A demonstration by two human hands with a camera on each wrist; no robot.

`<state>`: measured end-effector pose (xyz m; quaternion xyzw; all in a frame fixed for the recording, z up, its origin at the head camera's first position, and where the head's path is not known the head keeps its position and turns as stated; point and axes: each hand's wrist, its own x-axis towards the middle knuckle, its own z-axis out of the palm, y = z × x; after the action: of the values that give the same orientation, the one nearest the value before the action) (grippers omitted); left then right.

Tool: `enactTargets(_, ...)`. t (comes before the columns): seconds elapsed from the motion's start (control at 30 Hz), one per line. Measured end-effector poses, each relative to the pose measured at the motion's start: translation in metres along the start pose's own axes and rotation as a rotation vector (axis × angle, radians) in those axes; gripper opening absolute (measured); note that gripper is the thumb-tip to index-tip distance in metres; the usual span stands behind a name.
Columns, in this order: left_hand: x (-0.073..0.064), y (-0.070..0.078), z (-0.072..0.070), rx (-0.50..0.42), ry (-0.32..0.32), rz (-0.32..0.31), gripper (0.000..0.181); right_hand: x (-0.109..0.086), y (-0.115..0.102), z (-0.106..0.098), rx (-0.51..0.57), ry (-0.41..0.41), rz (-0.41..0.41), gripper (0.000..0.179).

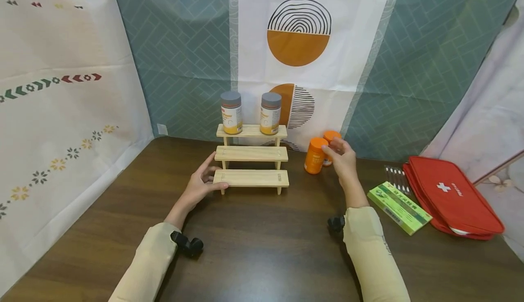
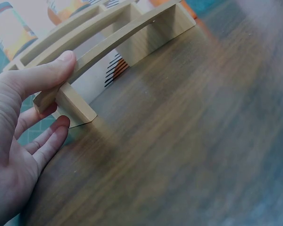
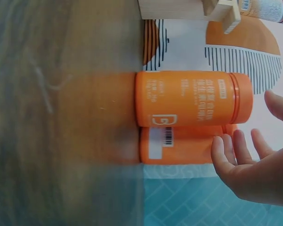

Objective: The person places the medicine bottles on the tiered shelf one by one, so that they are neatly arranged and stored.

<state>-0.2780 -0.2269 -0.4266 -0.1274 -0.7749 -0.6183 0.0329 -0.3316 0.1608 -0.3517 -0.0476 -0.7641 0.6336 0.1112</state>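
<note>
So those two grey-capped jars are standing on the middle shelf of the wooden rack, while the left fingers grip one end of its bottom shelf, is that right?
Not quite: the two grey-capped jars stand on the top shelf, as the head view shows. The left fingers do grip one end of the wooden rack's bottom shelf.

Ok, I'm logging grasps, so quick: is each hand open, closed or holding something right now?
Left hand: holding the pale wooden three-tier stand by its lowest shelf.
Right hand: open, holding nothing, close to the front orange cylindrical bottle.
</note>
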Motion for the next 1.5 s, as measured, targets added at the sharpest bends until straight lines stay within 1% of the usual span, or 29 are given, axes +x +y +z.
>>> enactTargets(0.1,0.000,0.001,-0.001,-0.004,0.009,0.003,0.097,0.001,0.003,0.003,0.005,-0.031,0.016,0.058)
enactTargets(0.2,0.000,0.001,-0.001,-0.011,0.003,0.000,0.097,0.003,0.006,0.005,0.005,-0.057,0.033,0.060)
enactTargets(0.37,-0.001,-0.001,0.000,-0.019,-0.008,0.001,0.097,0.004,0.010,0.005,-0.037,-0.076,0.051,0.061)
enactTargets(0.5,0.000,-0.001,0.000,-0.015,-0.001,0.008,0.097,0.005,0.011,0.007,-0.062,-0.085,0.032,0.062)
enactTargets(0.7,0.001,0.000,-0.002,-0.004,0.006,0.013,0.097,0.005,0.009,0.010,-0.063,-0.104,0.003,0.063)
enactTargets(0.93,0.000,0.000,-0.001,0.000,0.004,0.006,0.098,0.003,0.010,0.011,-0.059,-0.082,-0.019,0.060)
enactTargets(1.03,-0.001,-0.001,-0.001,-0.001,0.004,0.008,0.098,0.002,0.013,0.012,-0.046,-0.067,-0.024,0.058)
enactTargets(1.23,-0.002,-0.002,0.000,0.003,0.015,0.020,0.097,0.002,0.016,0.014,-0.009,-0.056,-0.031,0.058)
enactTargets(1.5,0.000,-0.001,0.001,0.012,0.020,-0.001,0.097,0.003,0.018,0.018,0.038,-0.031,-0.054,0.057)
